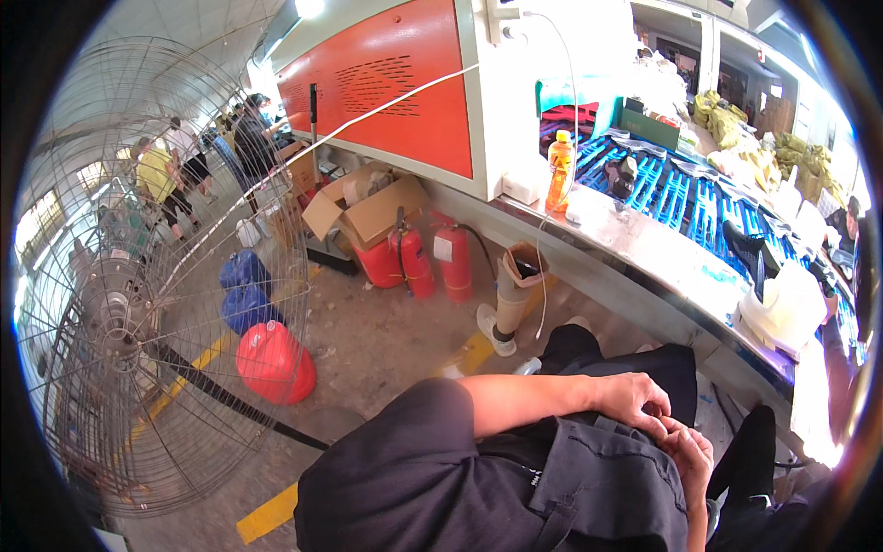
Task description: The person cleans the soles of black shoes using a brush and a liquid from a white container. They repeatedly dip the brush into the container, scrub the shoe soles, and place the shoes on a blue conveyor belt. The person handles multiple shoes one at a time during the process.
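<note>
My left hand [633,402] and my right hand [690,452] meet over my lap, above the dark apron [607,476]. Their fingers are bent and the fingertips touch; whether something small is pinched between them cannot be told. Beyond my knees runs a metal-edged workbench [635,238] beside a conveyor with blue slats [669,193]. On the bench stand an orange drink bottle [560,172] and a cut-open white plastic jug [783,307]. Shoes and shoe parts, one a dark shoe [621,174], lie on the conveyor.
A large caged fan [124,338] stands at left, near a red plastic container [276,362] and blue jugs [246,290]. Fire extinguishers [453,262] and an open carton [379,207] stand by the orange-panelled machine [386,90]. A co-worker's arm [836,372] reaches in at right. Several people stand farther back.
</note>
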The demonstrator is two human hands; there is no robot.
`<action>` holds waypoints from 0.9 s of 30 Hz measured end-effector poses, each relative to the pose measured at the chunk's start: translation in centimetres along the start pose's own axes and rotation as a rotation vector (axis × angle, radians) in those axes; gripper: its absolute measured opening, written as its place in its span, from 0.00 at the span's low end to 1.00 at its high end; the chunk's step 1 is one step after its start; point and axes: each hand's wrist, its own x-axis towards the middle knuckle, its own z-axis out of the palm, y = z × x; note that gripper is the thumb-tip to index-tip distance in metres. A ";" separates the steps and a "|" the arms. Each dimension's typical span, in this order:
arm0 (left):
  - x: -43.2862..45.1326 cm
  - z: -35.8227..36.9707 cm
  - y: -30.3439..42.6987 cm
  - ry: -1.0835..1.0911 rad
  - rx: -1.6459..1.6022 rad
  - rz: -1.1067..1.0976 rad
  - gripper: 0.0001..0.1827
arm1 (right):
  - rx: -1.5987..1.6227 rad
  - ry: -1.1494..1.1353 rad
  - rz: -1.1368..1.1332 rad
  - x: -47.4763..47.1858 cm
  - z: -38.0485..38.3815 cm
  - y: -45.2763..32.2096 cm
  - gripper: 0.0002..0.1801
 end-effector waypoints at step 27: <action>-0.4 0.0 1.2 0.031 -0.025 -0.109 0.33 | -0.402 0.013 -0.091 0.3 -2.4 0.9 0.09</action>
